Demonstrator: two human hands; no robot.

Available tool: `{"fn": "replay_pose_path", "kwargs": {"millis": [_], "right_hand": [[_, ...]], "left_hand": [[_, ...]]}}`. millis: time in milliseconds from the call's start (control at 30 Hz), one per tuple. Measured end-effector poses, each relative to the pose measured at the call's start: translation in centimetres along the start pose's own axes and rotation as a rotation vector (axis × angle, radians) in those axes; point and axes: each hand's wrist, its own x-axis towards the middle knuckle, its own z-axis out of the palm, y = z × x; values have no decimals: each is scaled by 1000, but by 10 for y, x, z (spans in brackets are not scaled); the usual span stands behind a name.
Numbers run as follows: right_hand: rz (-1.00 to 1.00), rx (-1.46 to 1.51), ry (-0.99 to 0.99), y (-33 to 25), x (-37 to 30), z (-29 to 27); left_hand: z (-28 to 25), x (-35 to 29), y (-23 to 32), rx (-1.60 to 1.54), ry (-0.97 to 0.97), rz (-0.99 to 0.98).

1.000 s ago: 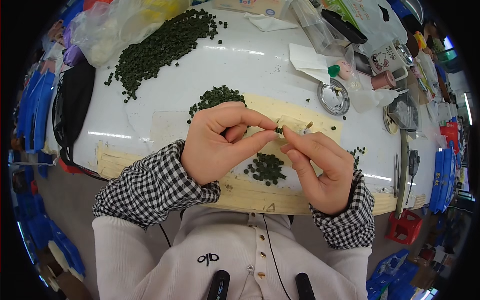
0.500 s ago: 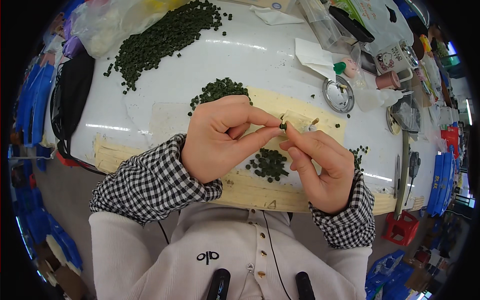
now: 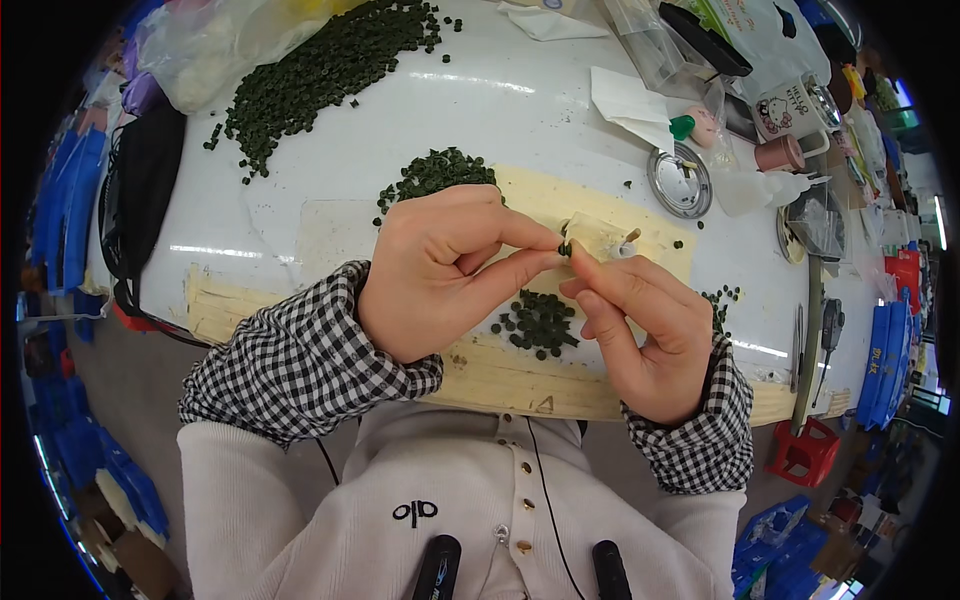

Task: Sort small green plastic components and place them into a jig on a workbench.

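Note:
Between the thumb and forefinger of my left hand [image 3: 440,265] is a small dark green round piece [image 3: 566,248], held over a yellowish board [image 3: 650,215]. My right hand [image 3: 650,330] meets it from the other side, its forefinger tip against the piece and its other fingers curled. Fingertips partly cover the piece. Just beyond them sit a cream block [image 3: 590,234] and a white tube [image 3: 622,250] with a brown stick in it. Below the fingers lies a small heap of similar green pieces [image 3: 540,325]; another heap [image 3: 440,172] is behind my left hand.
A large pile of green pieces [image 3: 310,95] spreads at the far left beside a plastic bag [image 3: 200,60]. To the right are a round metal lid [image 3: 680,182], white paper [image 3: 625,105], a white squeeze bottle [image 3: 755,190] and a mug [image 3: 790,110]. Tweezers [image 3: 797,345] lie farther right.
Both hands keep almost the same place, fingertips still together at the green piece. The view has shifted very slightly; nothing has been let go.

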Motion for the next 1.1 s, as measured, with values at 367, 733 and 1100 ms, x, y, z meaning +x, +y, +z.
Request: {"fn": "replay_pose_path", "kwargs": {"millis": [367,733,1100], "right_hand": [[151,-15,475,-2,-14,-51],[247,-618,113,49,-55,-77],[108,-783,36,53,-43,-72]], "left_hand": [[-2,5,-7,54,-408,-83],[-11,6,-7,-581,-322,-479],[-15,-31,2,-1576,390,-636]]}}
